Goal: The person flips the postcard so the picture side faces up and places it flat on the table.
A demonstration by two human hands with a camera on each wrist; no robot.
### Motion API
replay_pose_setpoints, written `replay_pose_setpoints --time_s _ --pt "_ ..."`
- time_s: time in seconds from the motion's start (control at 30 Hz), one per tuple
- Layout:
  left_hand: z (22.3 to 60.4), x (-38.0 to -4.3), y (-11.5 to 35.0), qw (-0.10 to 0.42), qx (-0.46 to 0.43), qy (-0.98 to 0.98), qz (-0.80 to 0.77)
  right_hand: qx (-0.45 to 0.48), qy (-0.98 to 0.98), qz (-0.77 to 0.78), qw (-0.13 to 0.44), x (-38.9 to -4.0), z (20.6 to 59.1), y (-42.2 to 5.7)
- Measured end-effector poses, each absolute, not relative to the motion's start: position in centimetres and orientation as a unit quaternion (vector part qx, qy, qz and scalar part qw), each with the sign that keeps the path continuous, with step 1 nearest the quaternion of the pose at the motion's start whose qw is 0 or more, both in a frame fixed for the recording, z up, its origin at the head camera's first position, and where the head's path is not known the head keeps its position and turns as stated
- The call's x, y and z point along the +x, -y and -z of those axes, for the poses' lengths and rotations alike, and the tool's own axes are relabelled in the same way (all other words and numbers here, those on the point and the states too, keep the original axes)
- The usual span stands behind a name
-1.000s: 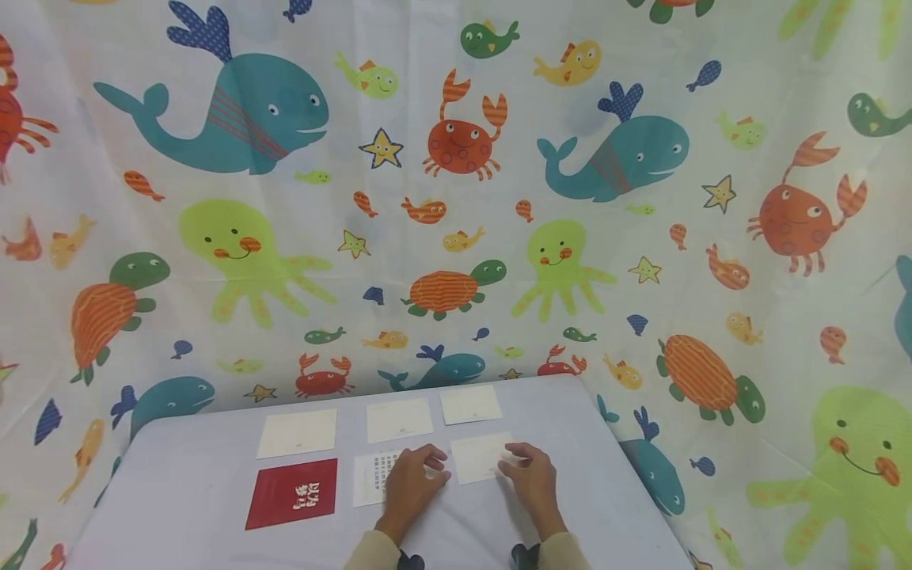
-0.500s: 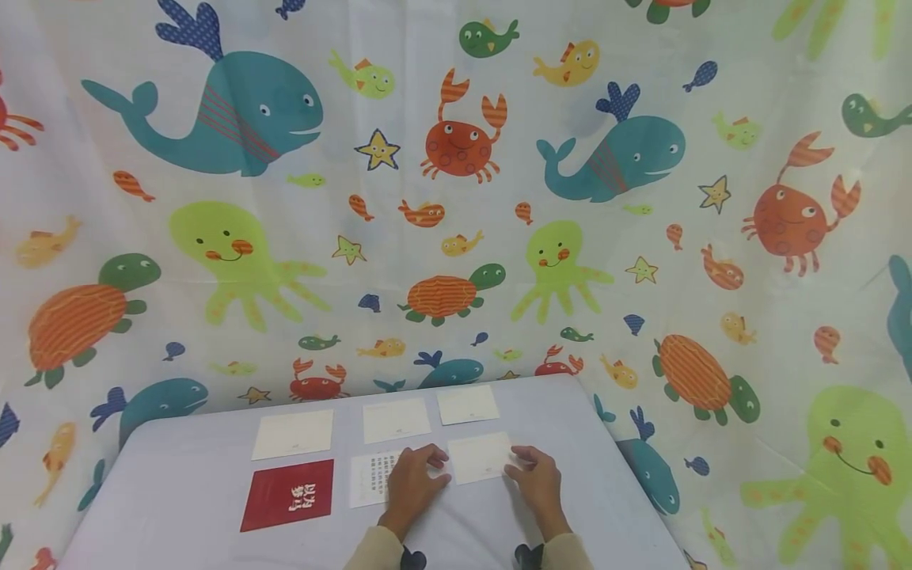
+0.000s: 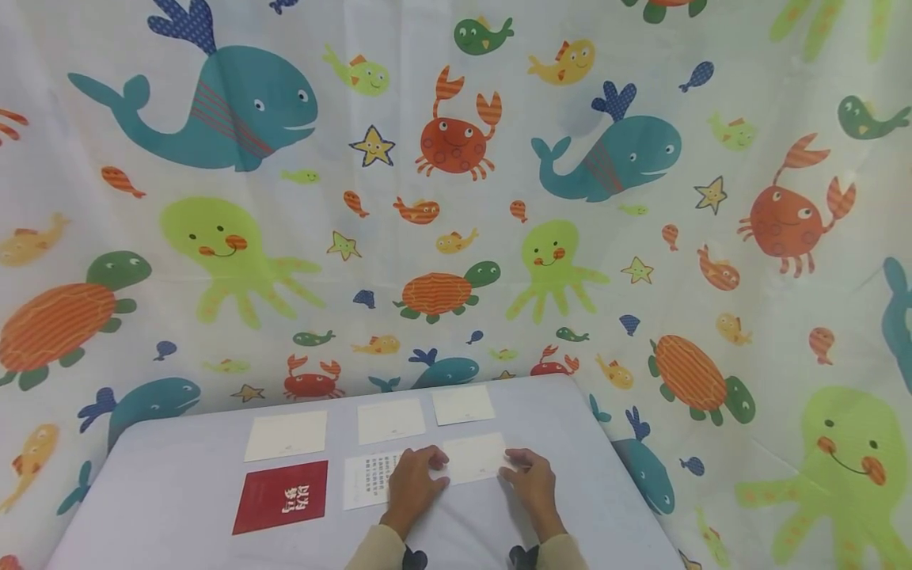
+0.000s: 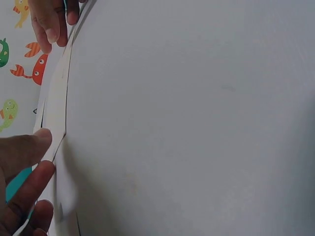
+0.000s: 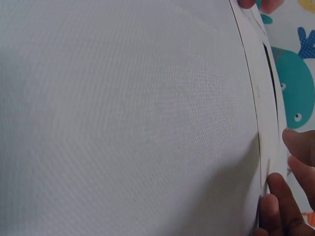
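Note:
A cream card (image 3: pixel 473 457) lies on the table between my two hands in the head view. My left hand (image 3: pixel 416 484) is at its left edge, thumb and forefinger apart and loosely bent, partly covering a white card with printed dark characters (image 3: pixel 366 479). At the right edge of the cream card, my right hand (image 3: pixel 532 487) has its fingertips close to or touching it, also loosely bent. From the left wrist, the thumb (image 4: pixel 43 138) and forefinger show apart over the card's corner. The right wrist view has fingers (image 5: pixel 281 189) beside the card's edge (image 5: pixel 263 103).
Left of the printed card lies a red card with white characters (image 3: pixel 281 497). Behind stand in a row three cream cards, the left (image 3: pixel 286 435), middle (image 3: pixel 391 420) and right (image 3: pixel 463 404). A curtain with sea animals (image 3: pixel 427 348) hangs beyond the white table (image 3: pixel 164 483).
The head view has turned slightly right, so the cards appear farther left. Relative to the cards, both hands have shifted a little right. The cards keep their arrangement.

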State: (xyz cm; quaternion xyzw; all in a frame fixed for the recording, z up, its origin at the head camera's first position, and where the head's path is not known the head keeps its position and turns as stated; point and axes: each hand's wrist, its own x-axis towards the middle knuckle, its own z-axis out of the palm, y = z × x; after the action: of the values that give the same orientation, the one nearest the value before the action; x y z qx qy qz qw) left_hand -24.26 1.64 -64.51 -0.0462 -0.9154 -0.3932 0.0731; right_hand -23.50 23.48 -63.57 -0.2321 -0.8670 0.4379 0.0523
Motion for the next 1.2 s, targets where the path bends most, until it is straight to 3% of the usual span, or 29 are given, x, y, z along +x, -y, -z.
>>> replay_pose_setpoints --time_s 1.2 --pt "64.5 -22.8 -3.3 0.111 -0.057 0.934 0.336 -0.222 0.854 -0.465 0.075 -22.8 63.4 -23.6"
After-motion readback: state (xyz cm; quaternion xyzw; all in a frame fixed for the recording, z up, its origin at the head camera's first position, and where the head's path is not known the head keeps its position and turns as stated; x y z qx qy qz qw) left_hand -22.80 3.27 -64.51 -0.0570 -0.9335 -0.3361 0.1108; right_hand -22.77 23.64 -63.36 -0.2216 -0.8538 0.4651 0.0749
